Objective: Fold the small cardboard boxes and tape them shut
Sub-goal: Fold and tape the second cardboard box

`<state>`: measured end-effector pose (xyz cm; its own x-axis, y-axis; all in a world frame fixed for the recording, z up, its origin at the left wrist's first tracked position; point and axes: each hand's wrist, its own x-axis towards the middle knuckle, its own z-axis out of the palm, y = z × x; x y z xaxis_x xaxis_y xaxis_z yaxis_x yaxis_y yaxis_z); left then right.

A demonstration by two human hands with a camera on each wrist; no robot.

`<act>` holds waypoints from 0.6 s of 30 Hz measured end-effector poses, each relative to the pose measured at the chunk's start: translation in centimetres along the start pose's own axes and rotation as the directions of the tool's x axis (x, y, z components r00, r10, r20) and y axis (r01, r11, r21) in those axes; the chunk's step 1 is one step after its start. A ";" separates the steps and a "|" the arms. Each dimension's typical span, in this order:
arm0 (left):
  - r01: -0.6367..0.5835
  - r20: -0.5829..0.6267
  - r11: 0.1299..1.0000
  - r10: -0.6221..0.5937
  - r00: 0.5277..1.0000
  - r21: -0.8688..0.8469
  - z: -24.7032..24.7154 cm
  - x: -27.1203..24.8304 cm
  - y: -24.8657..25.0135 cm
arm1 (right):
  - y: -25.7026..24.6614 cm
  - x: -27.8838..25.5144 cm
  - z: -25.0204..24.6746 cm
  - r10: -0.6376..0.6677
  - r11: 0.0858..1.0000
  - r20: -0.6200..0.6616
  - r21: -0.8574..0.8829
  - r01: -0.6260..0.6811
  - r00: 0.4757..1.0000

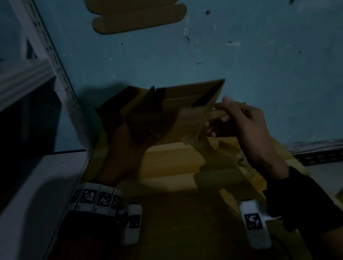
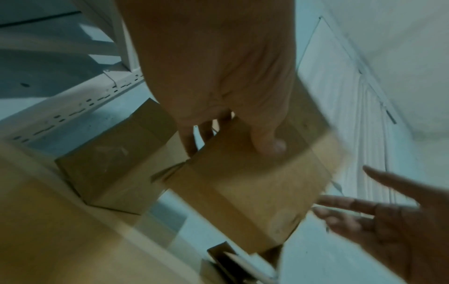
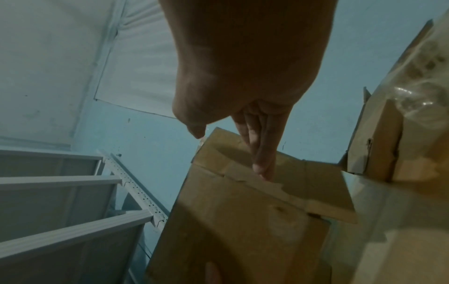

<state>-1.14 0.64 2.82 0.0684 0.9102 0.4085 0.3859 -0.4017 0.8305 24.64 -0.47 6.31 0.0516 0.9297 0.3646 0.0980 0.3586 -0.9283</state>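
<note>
A small brown cardboard box [image 1: 184, 101] is held up in front of me, partly folded, its open side facing me. My left hand [image 1: 124, 146] grips its left end from below; in the left wrist view the thumb [image 2: 267, 142] lies on one face of the box [image 2: 243, 188] and the fingers curl behind it. My right hand [image 1: 242, 121] is at the box's right end. Its straight fingers [image 3: 262, 163] rest flat on a side flap [image 3: 303, 188], with the thumb held apart near the box's corner. A flat unfolded box blank [image 1: 138, 8] lies on the blue floor beyond.
Under my hands stands a large taped carton [image 1: 169, 167]. A white metal shelf rack [image 1: 17, 81] stands close on the left. Another closed brown box [image 2: 116, 161] sits by the rack's post. A plastic-wrapped bundle [image 3: 425, 76] lies on the carton at the right.
</note>
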 end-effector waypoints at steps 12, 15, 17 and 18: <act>-0.013 -0.188 0.957 -0.044 0.981 -0.290 0.5 0.0 1.4 | 1.2 0.5 -0.3 0.121 0.988 0.076 -0.110 -0.112 0.990; 0.028 -0.157 0.953 -0.079 0.984 -0.301 0.6 0.0 1.4 | 0.9 0.5 -0.3 0.130 0.987 0.131 0.075 -0.140 0.983; 0.068 -0.129 0.961 -0.106 0.986 -0.266 0.6 -0.1 1.1 | 0.9 0.5 -0.3 0.127 0.985 0.116 0.103 -0.139 0.985; 0.074 -0.130 0.964 -0.110 0.985 -0.257 0.6 -0.1 1.1 | 1.0 0.4 -0.2 0.118 0.988 0.098 0.090 -0.127 0.988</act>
<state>-0.14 0.18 3.40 -0.0943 0.9281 0.3601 0.1403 -0.3457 0.9278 24.94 0.27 5.56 -0.0347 0.9693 0.2435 0.0005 0.2436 -0.9699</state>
